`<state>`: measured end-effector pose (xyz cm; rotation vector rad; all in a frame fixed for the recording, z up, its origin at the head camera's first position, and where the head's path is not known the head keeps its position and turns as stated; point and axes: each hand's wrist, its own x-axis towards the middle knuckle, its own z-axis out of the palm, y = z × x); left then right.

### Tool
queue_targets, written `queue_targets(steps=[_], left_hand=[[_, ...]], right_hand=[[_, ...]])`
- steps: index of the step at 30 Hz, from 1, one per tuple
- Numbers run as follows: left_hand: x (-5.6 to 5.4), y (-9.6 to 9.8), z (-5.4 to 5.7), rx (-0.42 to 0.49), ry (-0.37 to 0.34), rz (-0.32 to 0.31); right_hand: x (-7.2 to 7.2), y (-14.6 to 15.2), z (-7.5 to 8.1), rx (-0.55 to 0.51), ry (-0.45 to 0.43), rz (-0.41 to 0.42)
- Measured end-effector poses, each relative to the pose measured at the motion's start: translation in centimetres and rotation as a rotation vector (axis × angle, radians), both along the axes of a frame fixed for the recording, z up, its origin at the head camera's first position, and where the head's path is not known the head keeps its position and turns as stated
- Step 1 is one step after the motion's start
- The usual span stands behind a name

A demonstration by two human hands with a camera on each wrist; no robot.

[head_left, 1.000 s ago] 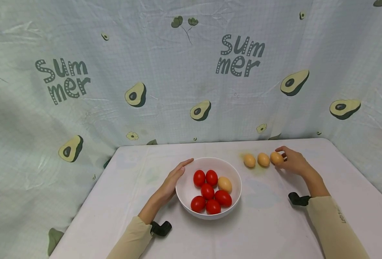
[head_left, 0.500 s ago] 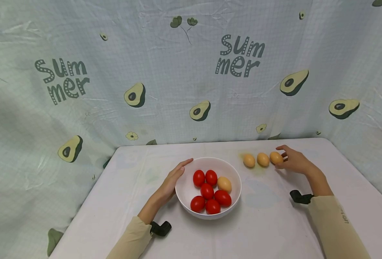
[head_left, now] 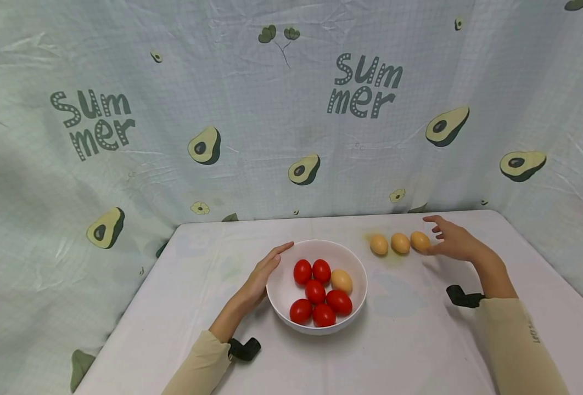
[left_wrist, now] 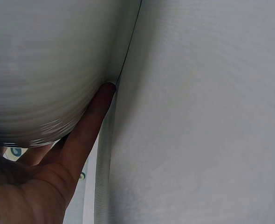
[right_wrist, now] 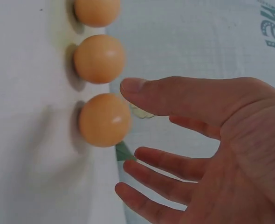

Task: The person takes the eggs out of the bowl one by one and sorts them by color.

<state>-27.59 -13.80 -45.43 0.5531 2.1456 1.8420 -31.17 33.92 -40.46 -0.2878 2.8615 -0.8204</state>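
"How does the end egg (right_wrist: 105,120) look?"
"Smooth, orange-tan, softly shiny; on the desk (head_left: 395,340), rightmost of three."
"And beyond it?"
"The right hand (head_left: 457,242), spread, just beside it; the left hand (head_left: 262,274), fingers extended, touches a white bowl (head_left: 341,255)."

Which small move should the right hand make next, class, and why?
Probably, move the right hand to the bowl and take the yellowish egg lying among the red pieces: three similar eggs lie in a row on the table, the right hand's fingers are parted and hold nothing, and the left hand rests against the bowl's side.
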Motion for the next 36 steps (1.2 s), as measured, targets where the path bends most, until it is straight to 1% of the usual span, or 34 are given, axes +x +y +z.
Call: queue_targets(steps=[5, 9, 15, 19, 24, 30, 36], left_hand=[[0.0, 0.1, 0.0, 0.006, -0.001, -0.004], [0.0, 0.1, 0.1, 0.002, -0.004, -0.002], [0.1, 0.1, 0.2, 0.004, -0.007, 0.002], [0.2, 0.1, 0.2, 0.000, -0.005, -0.002], [0.0, 0.2, 0.2, 0.001, -0.003, 0.001], [-0.1, 0.2, 0.1, 0.007, -0.001, 0.004], [0.0, 0.1, 0.1, -0.002, -0.001, -0.001]], right_hand=[[0.3, -0.8, 1.3, -0.006, 0.074, 0.031], [0.9, -1.9, 2.7, -0.057, 0.145, 0.059], [2.0, -4.3, 4.6, -0.141, 0.250, 0.117], [2.8, -5.8, 5.4, -0.154, 0.328, 0.161], [3.8, -7.8, 6.2, -0.161, 0.400, 0.216], [4.7, -9.9, 6.7, -0.168, 0.429, 0.266], [5.3, -12.0, 6.6, -0.187, 0.420, 0.327]])
